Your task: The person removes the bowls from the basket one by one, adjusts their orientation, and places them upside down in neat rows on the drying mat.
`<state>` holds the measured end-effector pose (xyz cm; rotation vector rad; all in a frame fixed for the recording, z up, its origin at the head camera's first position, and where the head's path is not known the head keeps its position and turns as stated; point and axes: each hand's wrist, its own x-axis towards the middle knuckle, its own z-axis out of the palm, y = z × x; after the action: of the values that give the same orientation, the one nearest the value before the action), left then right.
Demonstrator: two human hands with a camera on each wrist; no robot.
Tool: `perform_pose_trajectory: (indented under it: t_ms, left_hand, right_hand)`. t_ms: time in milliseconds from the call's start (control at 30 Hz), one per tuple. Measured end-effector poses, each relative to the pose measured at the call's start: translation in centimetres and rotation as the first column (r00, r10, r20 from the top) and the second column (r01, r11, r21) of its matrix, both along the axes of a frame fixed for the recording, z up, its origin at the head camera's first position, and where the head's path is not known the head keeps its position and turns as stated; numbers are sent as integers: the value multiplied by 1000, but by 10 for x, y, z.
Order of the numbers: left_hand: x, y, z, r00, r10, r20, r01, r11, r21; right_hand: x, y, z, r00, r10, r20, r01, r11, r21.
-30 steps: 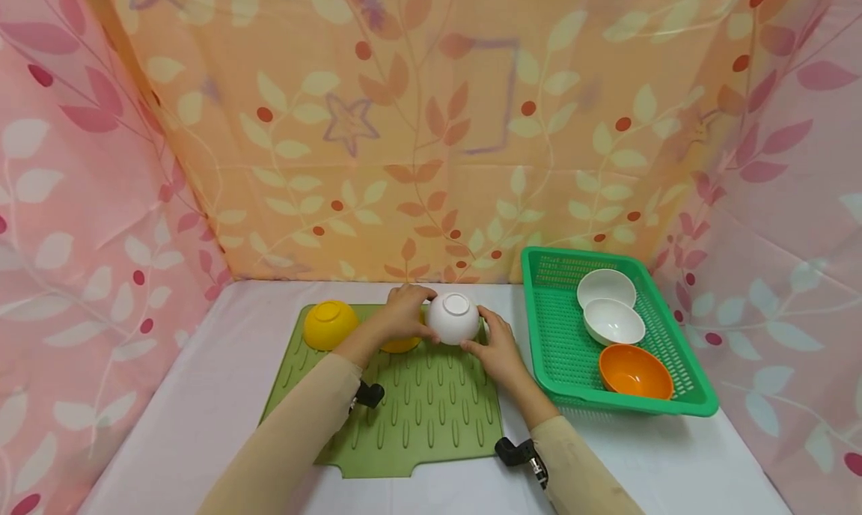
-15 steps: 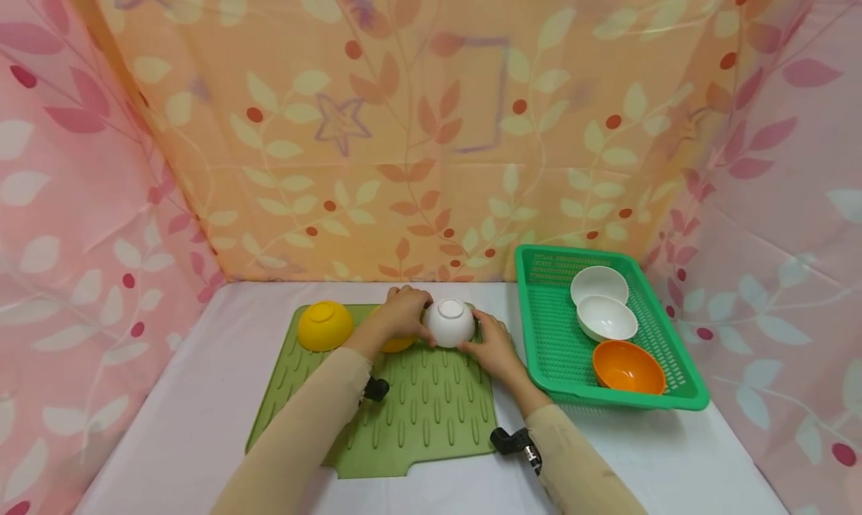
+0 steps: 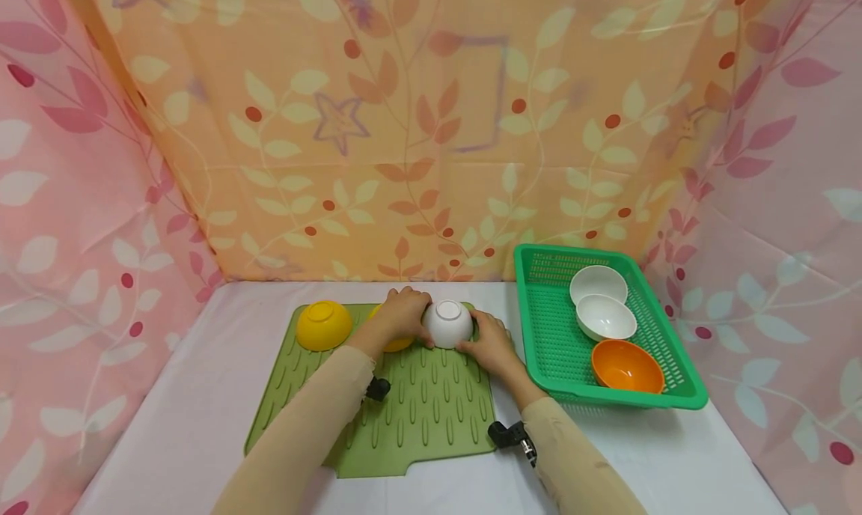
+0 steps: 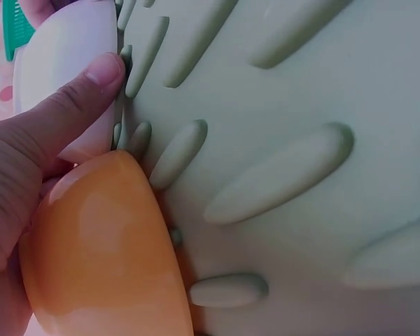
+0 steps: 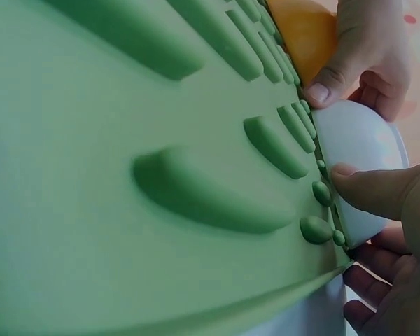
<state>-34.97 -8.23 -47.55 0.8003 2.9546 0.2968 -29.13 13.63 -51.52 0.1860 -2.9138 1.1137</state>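
An upside-down white bowl (image 3: 448,325) sits at the far right corner of a green ridged drying mat (image 3: 431,403). My left hand (image 3: 406,313) holds the bowl's left side, its thumb (image 4: 98,77) low near the rim in the left wrist view. My right hand (image 3: 494,344) holds the opposite side, with its thumb (image 5: 367,189) on the bowl wall in the right wrist view. A yellow bowl (image 3: 399,344) stands upside down beside the white one, partly hidden behind my left hand. Another yellow bowl (image 3: 325,325) lies upside down at the mat's far left corner.
To the right stands a green plastic basket (image 3: 548,335). In it are a white bowl (image 3: 598,283), a second white bowl (image 3: 606,319) and an orange bowl (image 3: 628,367). A patterned curtain (image 3: 377,223) rises behind the white-covered table (image 3: 202,395).
The white bowl has come down slightly onto the mat, with both hands still holding its sides. The head view has shifted a little; the other bowls stay in place.
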Motion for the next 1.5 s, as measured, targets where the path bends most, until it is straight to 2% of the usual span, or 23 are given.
perform_pose_trajectory:
  t_ms: [233,433,567,767,833,1000,1233,1400,1500]
  left_hand:
    - [-2,2,1,1000,-1,-17,0,1000,-29]
    - [0,2,5,1000,-10,4,10,999,-52]
    - [-1,3,9,999,-15,30,15,1000,-3]
    - [-4,7,20,996,-81,37,75,987,142]
    - [-5,9,21,994,-103,30,96,978,184]
    - [-5,13,19,989,-149,14,142,965,222]
    - [3,14,20,993,-98,64,76,957,278]
    - [1,14,17,992,-80,94,50,957,285]
    - [-1,14,16,993,-66,97,38,963,267]
  right_hand:
    - [-1,1,3,1000,14,-16,-13,1000,28]
    - [0,2,-2,1000,20,-14,-20,999,30]
    - [2,1,-2,1000,24,-16,-23,999,31]
    - [4,1,1,999,25,-26,-24,999,33]
    - [4,1,1,999,24,-26,-23,999,35]
    - [5,1,-2,999,32,-16,-31,999,44]
    - [9,-6,-2,1000,23,-3,-23,999,31]
    - [17,-16,10,1000,25,8,-25,999,48]
    - [25,-21,20,999,52,17,-53,995,84]
